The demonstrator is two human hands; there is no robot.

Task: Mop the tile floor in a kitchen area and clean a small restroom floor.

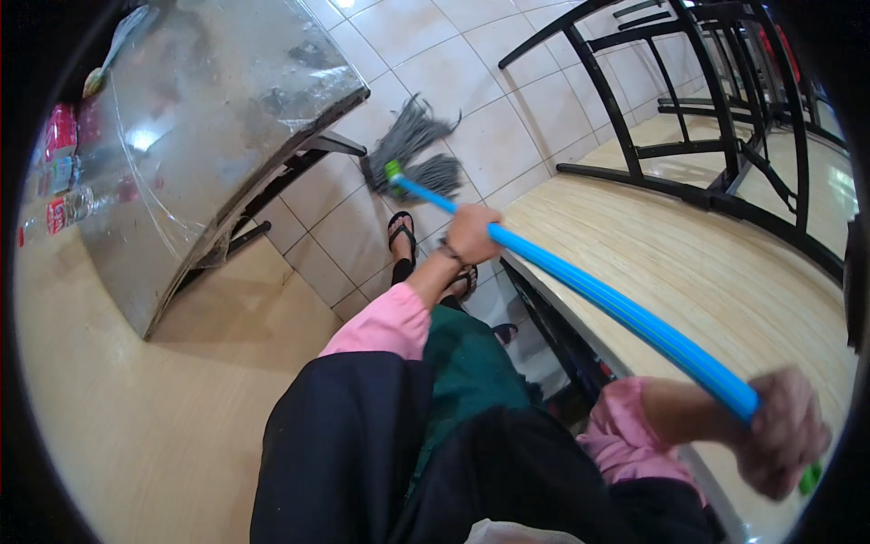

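A string mop with a blue pole (612,299) slants across the view. My left hand (472,234) is wrapped around the pole's lower part, close to the mop end. At the lower right my right hand (781,432), somewhat blurred, grips the pole near its top, and a bit of green shows just past my fist. The grey mop strands (414,146) lie spread on the tiled floor (469,81), joined to the pole by a green socket (393,170). My feet in black flip-flops (402,231) stand just behind the mop head.
On the left is a plastic-covered table (224,136), with plastic bottles (68,207) along its far side. A wood-patterned tabletop (680,251) on the right carries upturned black metal stool frames (707,143). A light wooden surface (170,421) fills the lower left.
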